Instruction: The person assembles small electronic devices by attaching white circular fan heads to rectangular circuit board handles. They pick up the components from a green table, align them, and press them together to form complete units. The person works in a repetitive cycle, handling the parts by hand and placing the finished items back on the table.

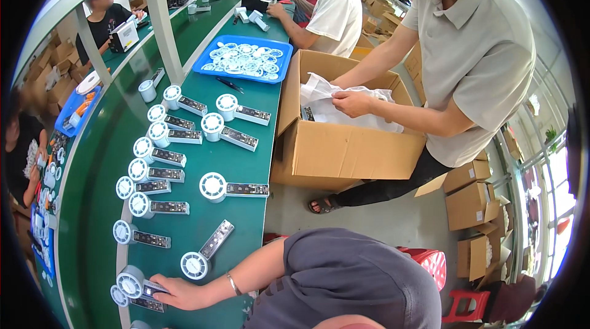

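My right hand (181, 294), with a metal bangle on its wrist, is at the near left end of the green workbench. Its fingers close on the open handle of a pale blue handheld fan (130, 282), whose circuit board is partly covered by them. Under and beside that fan lies another handheld fan (149, 304), mostly overlapped. Further along, several similar fans, such as this one (141, 205), lie in a loose column with their handles pointing right. A lone fan (195, 265) sits slantwise above my forearm. My left hand does not show.
A blue tray (279, 77) of white rings and dark tweezers (229, 85) lie farther up the bench. To the right, a co-worker's hands handle white plastic wrap in a cardboard box (356, 150). Other people work along the line. Red stools (467, 304) and more boxes stand behind.
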{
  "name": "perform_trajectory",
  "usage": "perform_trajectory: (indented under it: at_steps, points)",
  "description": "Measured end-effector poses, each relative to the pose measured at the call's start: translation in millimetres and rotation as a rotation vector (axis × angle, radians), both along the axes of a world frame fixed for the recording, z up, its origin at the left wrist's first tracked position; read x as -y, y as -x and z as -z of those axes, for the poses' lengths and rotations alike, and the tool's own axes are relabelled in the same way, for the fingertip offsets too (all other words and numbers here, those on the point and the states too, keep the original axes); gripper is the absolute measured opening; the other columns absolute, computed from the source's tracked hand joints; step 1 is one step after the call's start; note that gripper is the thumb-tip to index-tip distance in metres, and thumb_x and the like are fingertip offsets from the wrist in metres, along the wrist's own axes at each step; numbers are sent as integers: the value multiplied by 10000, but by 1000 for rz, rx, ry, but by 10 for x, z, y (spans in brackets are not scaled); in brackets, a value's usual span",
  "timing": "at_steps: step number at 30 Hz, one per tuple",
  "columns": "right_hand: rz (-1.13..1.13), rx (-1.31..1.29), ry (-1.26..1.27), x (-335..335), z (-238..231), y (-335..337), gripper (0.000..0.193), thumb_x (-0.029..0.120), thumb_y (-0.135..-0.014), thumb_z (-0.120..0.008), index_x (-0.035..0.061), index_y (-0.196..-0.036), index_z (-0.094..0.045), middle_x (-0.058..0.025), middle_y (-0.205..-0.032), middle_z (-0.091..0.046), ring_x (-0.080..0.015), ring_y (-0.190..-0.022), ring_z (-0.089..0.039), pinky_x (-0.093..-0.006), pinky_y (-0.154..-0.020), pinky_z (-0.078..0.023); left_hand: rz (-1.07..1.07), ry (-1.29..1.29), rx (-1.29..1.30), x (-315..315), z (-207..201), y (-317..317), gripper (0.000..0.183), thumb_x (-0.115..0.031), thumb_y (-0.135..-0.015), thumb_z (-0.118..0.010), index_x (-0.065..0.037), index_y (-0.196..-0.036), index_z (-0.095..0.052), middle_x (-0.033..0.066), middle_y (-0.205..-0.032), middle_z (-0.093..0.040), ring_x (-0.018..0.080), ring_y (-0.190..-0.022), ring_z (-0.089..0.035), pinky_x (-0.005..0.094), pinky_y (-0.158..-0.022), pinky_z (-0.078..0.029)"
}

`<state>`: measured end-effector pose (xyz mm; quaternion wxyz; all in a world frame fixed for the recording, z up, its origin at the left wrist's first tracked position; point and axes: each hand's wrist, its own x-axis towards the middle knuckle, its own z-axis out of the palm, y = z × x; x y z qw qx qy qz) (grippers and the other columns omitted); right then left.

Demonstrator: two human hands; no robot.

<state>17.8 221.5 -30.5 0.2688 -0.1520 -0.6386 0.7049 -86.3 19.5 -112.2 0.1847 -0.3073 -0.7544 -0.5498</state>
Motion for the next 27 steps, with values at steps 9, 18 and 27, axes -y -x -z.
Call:
perform_trajectory:
  at_steps: [9,18,27]
  points:
    - [-10,34,9,3,6,2,337,216,-927,-447,8,-1174,-351,-215,-993,-567,-349,-933,-570,-397,-787,-446,-5,-284,481,-223,-383,-226,274,-144,-909,-483,67,-1084,-489,220,-868,-559,376,-726,-539,469,-683,-451]
    - [-8,8,36,-12,-81,-43,356,225,-912,-472,-8,-1154,-354,-256,-991,-560,-396,-927,-561,-430,-779,-443,-35,85,-44,178,38,0,332,-154,-855,-588,81,-1083,-532,269,-1026,-568,424,-875,-550,500,-781,-435]
    - [10,1,15,1,-40,-12,359,228,-912,-471,-6,-1156,-349,-257,-981,-559,-397,-920,-561,-429,-774,-443,54,209,-137,560,568,353,329,-156,-863,-580,92,-1071,-520,260,-1065,-550,429,-921,-536,508,-812,-427]
